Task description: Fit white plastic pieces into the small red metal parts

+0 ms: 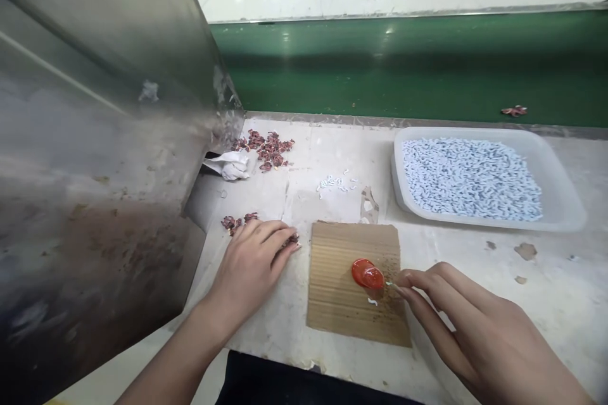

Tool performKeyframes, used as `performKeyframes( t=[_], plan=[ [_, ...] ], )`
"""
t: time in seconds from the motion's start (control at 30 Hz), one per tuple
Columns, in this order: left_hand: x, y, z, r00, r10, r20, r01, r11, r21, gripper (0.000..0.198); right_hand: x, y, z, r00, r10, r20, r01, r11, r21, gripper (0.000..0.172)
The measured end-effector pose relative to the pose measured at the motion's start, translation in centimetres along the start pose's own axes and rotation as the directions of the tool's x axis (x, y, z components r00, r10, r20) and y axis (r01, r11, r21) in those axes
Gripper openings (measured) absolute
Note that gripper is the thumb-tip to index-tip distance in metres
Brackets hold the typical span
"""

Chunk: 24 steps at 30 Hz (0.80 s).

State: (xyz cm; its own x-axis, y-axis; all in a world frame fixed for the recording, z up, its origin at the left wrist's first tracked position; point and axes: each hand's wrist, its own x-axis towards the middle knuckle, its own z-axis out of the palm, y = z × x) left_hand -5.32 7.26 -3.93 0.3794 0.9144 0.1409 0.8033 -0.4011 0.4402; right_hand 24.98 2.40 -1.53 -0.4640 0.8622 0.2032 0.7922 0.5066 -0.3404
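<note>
My left hand (254, 259) lies palm down on the white table, its fingers together over a few small red pieces (237, 221) at the left of a piece of brown cardboard (354, 285). My right hand (470, 323) rests at the cardboard's right edge, thumb and forefinger pinched on a tiny white piece (390, 283). A round red blob or cap (367, 273) sits on the cardboard just left of those fingertips. Another tiny white piece (373, 301) lies on the cardboard below it.
A clear tray (565, 205) holding many small white pieces stands at the right. A heap of red pieces (268, 149), a crumpled white scrap (232, 166) and loose white pieces (335, 183) lie behind. A metal housing (104, 139) fills the left; a green conveyor belt (418, 69) runs behind.
</note>
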Motion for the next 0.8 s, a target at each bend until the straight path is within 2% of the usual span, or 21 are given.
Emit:
performKeyframes(
  t=[0.07,0.23,0.33,0.43,0.6,0.7,0.8],
  plan=[
    [0.6,-0.3,-0.4,0.999,0.028,0.043,-0.026,0.999,-0.048,0.007,0.0,-0.1,0.1,1.0,0.009,0.011,-0.009,1.0,0.001,0.029],
    [0.7,-0.3,-0.7,0.993,0.096,0.072,-0.089,0.991,-0.1,0.014,0.7,-0.4,0.8,1.0,0.0,0.025,0.0,1.0,-0.02,0.034],
    [-0.3,-0.1,-0.3,0.987,0.16,0.031,-0.157,0.983,-0.092,0.022,0.8,-0.4,0.7,0.999,-0.022,0.049,0.024,0.999,-0.027,0.032],
    [-1.7,0.3,-0.2,0.977,0.209,0.035,-0.206,0.976,-0.068,0.021,0.7,-0.3,0.5,0.997,-0.037,0.063,0.038,0.999,-0.028,0.028],
    [-2.2,0.8,-0.7,0.988,0.121,0.099,-0.116,0.992,-0.051,0.038,0.0,-0.2,0.8,0.994,-0.046,0.102,0.05,0.998,-0.038,0.024],
    [-1.1,1.0,-0.7,0.975,0.109,0.193,-0.097,0.993,-0.074,0.025,0.1,-0.2,0.7,0.993,-0.053,0.102,0.058,0.997,-0.043,0.021],
    [-0.2,1.1,-1.1,0.964,0.101,0.247,-0.078,0.992,-0.103,0.023,0.1,-0.1,0.1,0.998,-0.059,0.036,0.062,0.996,-0.072,0.023]
  ],
)
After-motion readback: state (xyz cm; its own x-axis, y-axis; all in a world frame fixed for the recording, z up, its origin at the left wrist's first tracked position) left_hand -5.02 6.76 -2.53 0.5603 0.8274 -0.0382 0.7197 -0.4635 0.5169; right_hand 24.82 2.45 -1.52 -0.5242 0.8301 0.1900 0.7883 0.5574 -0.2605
